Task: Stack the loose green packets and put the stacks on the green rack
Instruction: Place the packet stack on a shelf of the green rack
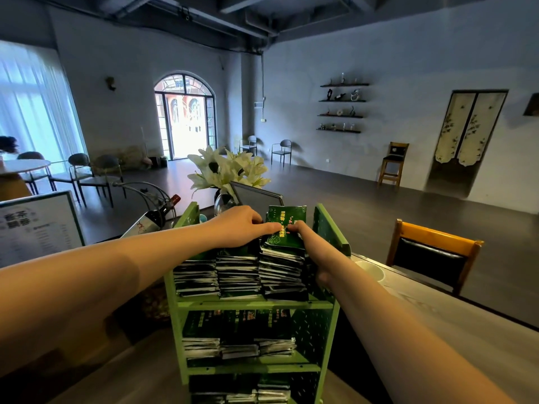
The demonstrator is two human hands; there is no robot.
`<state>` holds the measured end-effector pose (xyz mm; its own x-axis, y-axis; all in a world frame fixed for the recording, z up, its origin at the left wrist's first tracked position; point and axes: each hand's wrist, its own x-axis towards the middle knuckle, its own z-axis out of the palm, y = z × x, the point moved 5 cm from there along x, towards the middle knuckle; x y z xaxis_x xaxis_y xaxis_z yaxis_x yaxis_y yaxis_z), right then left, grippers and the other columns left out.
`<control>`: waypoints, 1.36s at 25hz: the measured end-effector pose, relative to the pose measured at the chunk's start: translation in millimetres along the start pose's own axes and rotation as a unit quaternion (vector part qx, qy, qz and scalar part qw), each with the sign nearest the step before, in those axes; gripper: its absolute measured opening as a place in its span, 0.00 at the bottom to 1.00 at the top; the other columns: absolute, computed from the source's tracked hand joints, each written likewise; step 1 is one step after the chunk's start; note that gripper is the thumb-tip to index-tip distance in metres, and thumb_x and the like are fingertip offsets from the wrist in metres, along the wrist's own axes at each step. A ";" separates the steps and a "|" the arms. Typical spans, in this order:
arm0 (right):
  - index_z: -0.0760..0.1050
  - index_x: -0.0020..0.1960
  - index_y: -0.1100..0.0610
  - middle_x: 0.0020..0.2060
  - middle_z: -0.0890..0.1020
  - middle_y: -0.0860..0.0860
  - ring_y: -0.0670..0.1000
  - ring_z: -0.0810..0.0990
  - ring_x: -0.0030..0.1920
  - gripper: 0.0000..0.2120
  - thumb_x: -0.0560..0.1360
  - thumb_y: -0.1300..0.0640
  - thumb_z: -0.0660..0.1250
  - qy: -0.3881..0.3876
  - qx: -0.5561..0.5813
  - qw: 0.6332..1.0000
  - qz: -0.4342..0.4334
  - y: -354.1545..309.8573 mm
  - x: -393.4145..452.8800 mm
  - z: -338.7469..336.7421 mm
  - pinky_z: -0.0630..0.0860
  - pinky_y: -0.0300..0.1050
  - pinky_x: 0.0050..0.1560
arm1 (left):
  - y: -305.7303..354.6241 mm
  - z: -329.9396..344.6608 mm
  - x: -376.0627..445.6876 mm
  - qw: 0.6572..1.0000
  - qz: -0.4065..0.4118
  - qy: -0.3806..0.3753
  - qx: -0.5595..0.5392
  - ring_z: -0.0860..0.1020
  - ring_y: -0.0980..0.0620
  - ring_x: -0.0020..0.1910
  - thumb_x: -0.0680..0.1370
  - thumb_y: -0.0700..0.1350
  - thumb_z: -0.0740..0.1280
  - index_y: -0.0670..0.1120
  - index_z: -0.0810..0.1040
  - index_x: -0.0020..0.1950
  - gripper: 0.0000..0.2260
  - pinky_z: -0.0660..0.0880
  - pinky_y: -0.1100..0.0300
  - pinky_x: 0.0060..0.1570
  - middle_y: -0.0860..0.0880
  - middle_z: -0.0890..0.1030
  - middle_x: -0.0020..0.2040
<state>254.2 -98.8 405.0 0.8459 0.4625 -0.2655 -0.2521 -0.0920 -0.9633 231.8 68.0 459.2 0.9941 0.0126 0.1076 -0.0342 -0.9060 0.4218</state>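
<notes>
The green rack [331, 228] stands on the wooden counter in front of me, with three shelves of stacked green packets. Three stacks fill its top shelf. The right-hand stack [281, 272] is the tallest, and its top packet [287, 228] tilts up toward me, showing its printed face. My left hand [239, 225] lies over the middle stack with its thumb pressing that top packet. My right hand [303, 234] grips the right side of the same stack, thumb on the top packet, fingers hidden behind the stack.
A vase of white lilies [230, 170] and a tablet stand [256, 196] sit just behind the rack. A wine bottle in a wire holder [154, 214] and a framed menu [38, 223] are to the left. A white cup [372, 271] and a wooden chair [434, 252] are on the right.
</notes>
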 end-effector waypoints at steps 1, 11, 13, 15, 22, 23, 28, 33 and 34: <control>0.79 0.54 0.56 0.36 0.86 0.52 0.53 0.82 0.40 0.21 0.77 0.41 0.60 0.006 0.004 1.000 0.003 1.4 0.7 0.1 0.75 0.43 0.40 | -1.5 -1.7 -2.4 1.000 0.013 0.002 0.010 0.74 0.51 0.34 0.77 0.69 0.61 0.40 0.84 0.47 0.31 0.68 0.57 0.37 0.48 0.78 0.36; 0.81 0.55 0.56 0.42 0.87 0.55 0.56 0.85 0.43 0.24 0.77 0.37 0.62 -0.005 0.056 0.998 0.006 2.2 -4.1 8.4 0.78 0.48 0.44 | -2.0 -7.9 -11.8 1.000 0.000 -0.023 0.015 0.79 0.53 0.55 0.78 0.67 0.63 0.50 0.75 0.68 0.27 0.76 0.53 0.59 0.51 0.81 0.61; 0.79 0.58 0.56 0.43 0.87 0.56 0.56 0.86 0.44 0.26 0.77 0.35 0.60 -0.006 0.068 0.998 0.002 5.4 -5.1 9.8 0.79 0.49 0.44 | -1.5 -8.8 -10.3 1.000 -0.004 -0.019 0.018 0.80 0.53 0.51 0.77 0.67 0.63 0.50 0.77 0.64 0.26 0.78 0.53 0.57 0.51 0.83 0.56; 0.78 0.60 0.55 0.45 0.87 0.56 0.57 0.86 0.46 0.28 0.77 0.33 0.59 0.000 0.092 0.996 -0.007 9.2 -4.2 9.1 0.80 0.50 0.45 | -2.2 -8.6 -9.7 0.999 -0.002 -0.021 0.026 0.80 0.52 0.53 0.76 0.69 0.63 0.50 0.76 0.65 0.27 0.77 0.51 0.58 0.50 0.82 0.57; 0.77 0.63 0.54 0.53 0.85 0.58 0.59 0.84 0.53 0.30 0.76 0.32 0.60 -0.007 0.082 0.997 -0.006 14.5 2.1 7.2 0.78 0.55 0.57 | -3.7 -11.1 -12.2 0.999 -0.001 -0.027 0.031 0.79 0.52 0.55 0.75 0.69 0.63 0.51 0.70 0.71 0.31 0.77 0.52 0.59 0.50 0.80 0.61; 0.77 0.64 0.54 0.54 0.85 0.57 0.59 0.84 0.54 0.30 0.75 0.32 0.61 -0.009 0.077 0.997 -0.003 15.9 1.8 6.1 0.78 0.56 0.58 | -5.8 -11.4 -11.9 0.999 0.001 -0.021 0.026 0.80 0.52 0.54 0.75 0.70 0.64 0.52 0.70 0.71 0.31 0.77 0.52 0.58 0.50 0.80 0.60; 0.61 0.76 0.44 0.65 0.75 0.50 0.55 0.78 0.62 0.27 0.79 0.47 0.64 0.117 0.026 0.982 -0.145 3.0 5.2 -1.5 0.74 0.58 0.64 | -4.8 -11.8 -12.9 0.998 0.045 0.020 -0.040 0.77 0.51 0.62 0.76 0.63 0.69 0.54 0.68 0.73 0.29 0.75 0.50 0.64 0.52 0.75 0.65; 0.67 0.73 0.41 0.64 0.78 0.53 0.54 0.79 0.60 0.26 0.75 0.50 0.63 0.078 0.054 0.986 -0.139 4.3 17.9 5.8 0.76 0.59 0.63 | 1.0 -12.8 -19.6 0.996 0.072 0.004 -0.061 0.79 0.59 0.51 0.80 0.56 0.67 0.54 0.78 0.64 0.14 0.76 0.57 0.56 0.57 0.79 0.54; 0.67 0.72 0.40 0.64 0.78 0.53 0.55 0.80 0.60 0.26 0.75 0.49 0.63 0.073 0.050 0.987 -0.137 4.9 19.5 5.9 0.77 0.58 0.62 | -1.2 -13.4 -18.4 0.995 0.074 0.007 -0.070 0.79 0.59 0.50 0.80 0.55 0.68 0.54 0.80 0.61 0.12 0.77 0.58 0.54 0.57 0.80 0.52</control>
<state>266.7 -85.0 395.3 0.9456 0.3252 -0.0056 -0.0436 0.1096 -0.9930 212.2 74.5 468.8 0.9755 -0.1092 0.1908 -0.1949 -0.8308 0.5214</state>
